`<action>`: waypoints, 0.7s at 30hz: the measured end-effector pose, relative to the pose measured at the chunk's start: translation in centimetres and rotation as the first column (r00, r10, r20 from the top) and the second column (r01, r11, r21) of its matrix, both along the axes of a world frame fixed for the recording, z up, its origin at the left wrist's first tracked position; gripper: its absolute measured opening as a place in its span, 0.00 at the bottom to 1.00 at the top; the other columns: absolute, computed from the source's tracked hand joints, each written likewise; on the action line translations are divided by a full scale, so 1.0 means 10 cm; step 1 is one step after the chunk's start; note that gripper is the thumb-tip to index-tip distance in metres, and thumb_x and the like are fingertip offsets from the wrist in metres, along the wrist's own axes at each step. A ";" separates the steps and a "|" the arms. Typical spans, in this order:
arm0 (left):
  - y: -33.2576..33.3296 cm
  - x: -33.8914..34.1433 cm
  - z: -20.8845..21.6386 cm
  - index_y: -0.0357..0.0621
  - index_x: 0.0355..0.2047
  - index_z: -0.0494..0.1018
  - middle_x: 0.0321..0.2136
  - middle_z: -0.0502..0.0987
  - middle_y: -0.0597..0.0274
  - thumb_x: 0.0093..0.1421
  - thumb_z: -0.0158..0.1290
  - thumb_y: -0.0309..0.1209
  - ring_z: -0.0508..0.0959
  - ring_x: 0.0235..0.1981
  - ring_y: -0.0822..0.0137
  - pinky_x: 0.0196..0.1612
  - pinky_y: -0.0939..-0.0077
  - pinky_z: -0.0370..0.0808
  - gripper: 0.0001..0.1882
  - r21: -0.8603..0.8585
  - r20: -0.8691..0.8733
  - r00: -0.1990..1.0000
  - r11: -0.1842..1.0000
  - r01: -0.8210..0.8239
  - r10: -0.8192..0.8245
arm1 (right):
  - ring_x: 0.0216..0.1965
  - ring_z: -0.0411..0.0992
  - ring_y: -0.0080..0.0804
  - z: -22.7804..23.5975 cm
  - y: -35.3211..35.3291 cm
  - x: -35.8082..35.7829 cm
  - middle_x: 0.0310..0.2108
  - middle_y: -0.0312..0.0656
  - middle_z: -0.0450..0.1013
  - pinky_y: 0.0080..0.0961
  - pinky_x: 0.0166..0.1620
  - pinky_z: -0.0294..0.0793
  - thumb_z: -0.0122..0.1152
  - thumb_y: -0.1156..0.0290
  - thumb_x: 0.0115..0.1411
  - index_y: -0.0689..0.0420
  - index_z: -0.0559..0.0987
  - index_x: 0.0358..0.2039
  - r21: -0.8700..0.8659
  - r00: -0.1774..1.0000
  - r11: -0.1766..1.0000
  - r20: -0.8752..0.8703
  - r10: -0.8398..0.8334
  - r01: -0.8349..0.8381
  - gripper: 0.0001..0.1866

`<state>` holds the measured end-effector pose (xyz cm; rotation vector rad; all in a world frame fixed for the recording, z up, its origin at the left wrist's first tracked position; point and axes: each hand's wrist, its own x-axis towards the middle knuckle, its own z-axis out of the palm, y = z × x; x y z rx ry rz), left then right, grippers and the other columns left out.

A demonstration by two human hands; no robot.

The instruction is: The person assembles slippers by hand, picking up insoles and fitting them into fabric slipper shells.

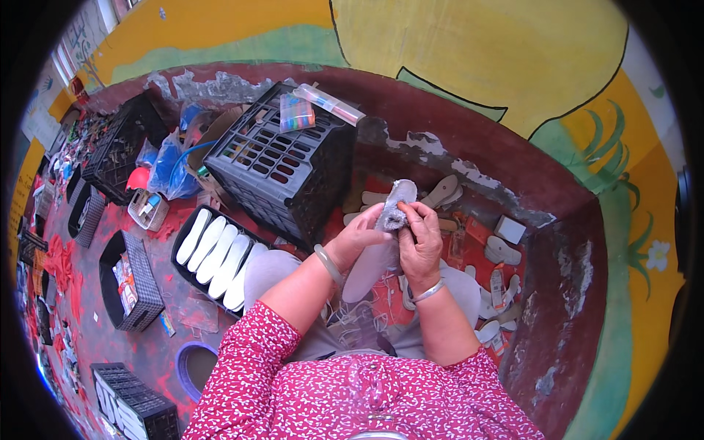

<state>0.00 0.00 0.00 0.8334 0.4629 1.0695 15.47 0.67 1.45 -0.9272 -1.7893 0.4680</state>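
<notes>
L hand & R hand meet above the lap, fingers on both bent in close, w/ hold of a grey fuzzy piece btwn them; R fingertips press its R side, L thumb points across its lower end. Exact finger gap partly hidden, can't tell. Pale sole-shaped piece just below the hands; can't tell if joined on. Bangle on each wrist. To the L, black tray w/ white insoles side by side; beyond it, big black crate w/ clear packet on top. More insoles scattered on the R.
</notes>
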 end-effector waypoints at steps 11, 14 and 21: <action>-0.07 0.07 0.08 0.46 0.64 0.50 0.54 0.64 0.65 0.45 0.42 0.13 0.64 0.56 0.71 0.58 0.76 0.60 0.43 -0.035 -0.108 0.994 0.999 -0.009 0.005 | 0.41 0.69 0.42 0.03 0.03 -0.04 0.40 0.44 0.71 0.33 0.47 0.69 0.56 0.84 0.44 0.57 0.76 0.38 0.219 0.997 0.975 0.062 -0.043 0.028 0.17; -0.09 0.06 0.17 0.45 0.64 0.49 0.55 0.62 0.65 0.45 0.42 0.14 0.63 0.57 0.72 0.59 0.76 0.58 0.43 -0.056 -0.064 0.991 0.992 0.115 -0.119 | 0.40 0.69 0.42 0.05 0.05 -0.01 0.38 0.43 0.71 0.33 0.45 0.69 0.56 0.84 0.44 0.57 0.76 0.37 0.216 0.992 0.968 -0.015 -0.128 0.129 0.17; -0.11 0.09 0.07 0.41 0.66 0.44 0.59 0.58 0.62 0.44 0.38 0.11 0.57 0.60 0.73 0.61 0.80 0.52 0.45 0.073 -0.287 0.949 0.984 0.160 -0.133 | 0.39 0.69 0.41 0.01 0.13 0.05 0.36 0.44 0.70 0.32 0.44 0.69 0.55 0.84 0.46 0.59 0.74 0.35 0.093 0.973 0.972 -0.096 -0.209 0.218 0.13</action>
